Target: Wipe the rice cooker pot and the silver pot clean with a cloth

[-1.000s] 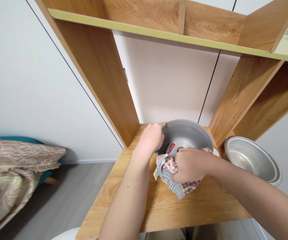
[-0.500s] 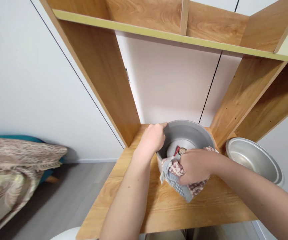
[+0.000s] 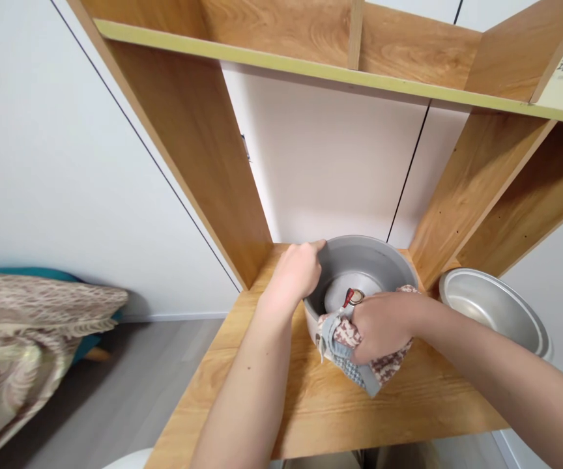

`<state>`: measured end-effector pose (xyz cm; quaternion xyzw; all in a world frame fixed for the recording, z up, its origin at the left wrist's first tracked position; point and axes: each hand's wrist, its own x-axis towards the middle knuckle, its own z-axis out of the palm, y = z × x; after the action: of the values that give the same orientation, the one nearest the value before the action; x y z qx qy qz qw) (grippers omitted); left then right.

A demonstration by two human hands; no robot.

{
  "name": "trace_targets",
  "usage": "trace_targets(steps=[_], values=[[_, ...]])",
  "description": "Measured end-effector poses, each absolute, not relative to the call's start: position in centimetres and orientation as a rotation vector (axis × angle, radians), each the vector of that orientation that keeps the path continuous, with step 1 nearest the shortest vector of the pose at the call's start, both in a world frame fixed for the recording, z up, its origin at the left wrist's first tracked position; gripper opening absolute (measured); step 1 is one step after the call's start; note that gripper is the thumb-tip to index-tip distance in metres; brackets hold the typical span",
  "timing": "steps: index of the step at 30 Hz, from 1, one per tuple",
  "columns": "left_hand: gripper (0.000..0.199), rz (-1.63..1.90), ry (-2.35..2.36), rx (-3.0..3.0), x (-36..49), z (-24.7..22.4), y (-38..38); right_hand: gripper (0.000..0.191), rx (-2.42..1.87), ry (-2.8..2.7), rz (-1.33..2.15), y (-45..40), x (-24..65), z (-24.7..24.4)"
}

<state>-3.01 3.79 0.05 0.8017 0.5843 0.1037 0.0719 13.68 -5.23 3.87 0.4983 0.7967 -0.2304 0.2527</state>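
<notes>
1. Grey pot (image 3: 369, 260) stood on the wooden desk (image 3: 408, 417).
2. Left hand (image 3: 296, 270) gripped the pot's left rim, forearm slanting up from below.
3. Right hand (image 3: 384, 322), back upward, clutched a cloth (image 3: 384, 370) over the near rim, forearm angled in from lower right.

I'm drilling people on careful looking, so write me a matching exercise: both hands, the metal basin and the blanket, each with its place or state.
1. Left hand
2. Right hand
3. Metal basin
4. Blanket

A. Draped over something teal
B. Clutching a patterned cloth
C. Silvery, right of the round pot
D. At the pot's rim

Pairs: 1-D, 2-B, 3-C, 4-A
</notes>
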Motion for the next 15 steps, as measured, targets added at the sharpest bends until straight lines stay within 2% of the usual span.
trace_targets(steps=[4, 9, 15], values=[[0.073, 0.317, 1.752, 2.39, -3.1, 0.1, 3.8, 0.053, 1.342, 2.113, -0.649, -4.6, 13.9, 4.2], [0.07, 0.382, 1.702, 2.383, -3.2, -0.2, 4.1, 0.042, 1.355, 2.268, -0.5, -5.8, 14.0, 3.2], [0.062, 0.502, 1.669, 2.363, -3.3, -1.1, 4.9, 0.034, 1.336, 2.338, -0.501, -6.4, 12.8, 3.3]])
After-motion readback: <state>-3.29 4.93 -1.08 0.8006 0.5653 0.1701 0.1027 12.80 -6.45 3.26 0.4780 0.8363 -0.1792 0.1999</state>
